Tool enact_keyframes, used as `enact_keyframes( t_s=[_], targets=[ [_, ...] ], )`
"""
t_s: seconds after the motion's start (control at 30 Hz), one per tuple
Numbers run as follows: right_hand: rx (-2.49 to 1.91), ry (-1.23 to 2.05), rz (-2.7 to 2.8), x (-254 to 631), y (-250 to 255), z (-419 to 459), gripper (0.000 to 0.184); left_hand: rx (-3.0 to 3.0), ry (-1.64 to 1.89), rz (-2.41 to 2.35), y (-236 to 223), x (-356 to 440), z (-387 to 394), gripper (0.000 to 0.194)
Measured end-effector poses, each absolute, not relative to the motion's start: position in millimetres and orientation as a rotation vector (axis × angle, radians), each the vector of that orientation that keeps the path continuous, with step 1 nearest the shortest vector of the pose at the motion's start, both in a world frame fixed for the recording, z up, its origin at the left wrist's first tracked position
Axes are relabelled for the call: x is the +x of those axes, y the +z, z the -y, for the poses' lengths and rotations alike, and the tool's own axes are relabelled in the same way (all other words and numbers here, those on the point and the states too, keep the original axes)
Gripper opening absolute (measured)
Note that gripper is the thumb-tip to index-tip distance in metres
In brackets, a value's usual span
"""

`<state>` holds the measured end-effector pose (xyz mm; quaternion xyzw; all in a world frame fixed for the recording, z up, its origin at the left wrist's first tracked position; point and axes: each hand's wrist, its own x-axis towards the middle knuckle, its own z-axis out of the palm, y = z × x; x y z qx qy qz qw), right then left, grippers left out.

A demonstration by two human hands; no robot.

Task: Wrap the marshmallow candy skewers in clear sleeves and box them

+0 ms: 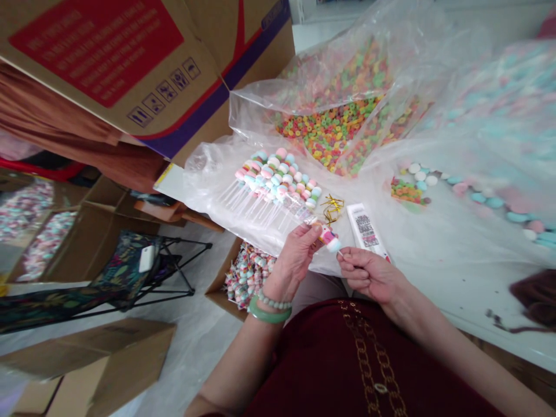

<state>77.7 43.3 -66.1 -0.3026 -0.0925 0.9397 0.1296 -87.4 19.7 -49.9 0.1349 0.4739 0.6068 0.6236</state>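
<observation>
My left hand [297, 252] is closed around a marshmallow candy skewer [332, 240], part of it seemingly in a clear printed wrapper. At the skewer's lower end, my right hand [367, 273] pinches a thin white stick just below a pale blue marshmallow. Beyond my left hand lies a pile of marshmallow skewers [280, 178], their white sticks pointing toward me. Several gold twist ties [332, 207] sit to the right of the pile. A white printed card or packet [365, 229] rests just beyond my right hand.
Clear bags of colourful gummy rings [334, 136] stand at the back. Loose marshmallows [493, 201] and a few gummy rings [408, 191] lie to the right. A large carton [208, 52] is at the upper left. Below the table edge is a box of wrapped skewers [247, 275].
</observation>
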Motion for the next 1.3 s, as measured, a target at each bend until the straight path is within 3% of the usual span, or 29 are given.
enact_keyframes(
  t_s=[0.27,0.43,0.77,0.97,1.3],
  targets=[
    [-1.215,2.174,0.806,65.9,-54.5,-35.3,0.022,0.17,1.422,-1.012,-55.3,-89.1,-19.5,0.024],
    [-1.3,2.11,0.933,64.7,-54.4,-35.4,0.022,0.149,1.543,-0.997,-53.5,-88.0,-26.7,0.022],
    [-1.247,2.059,1.064,54.9,-54.5,-32.9,0.02,0.141,1.459,-0.999,-60.0,-65.2,-11.3,0.027],
    [-1.387,1.757,1.487,63.6,-66.2,-31.3,0.014,0.168,1.496,-1.138,-59.7,-86.8,-10.9,0.029],
    [-1.248,1.566,1.641,64.5,-69.3,-28.2,0.049,0.309,1.322,-1.106,-53.8,-85.0,-9.5,0.031]
  ],
)
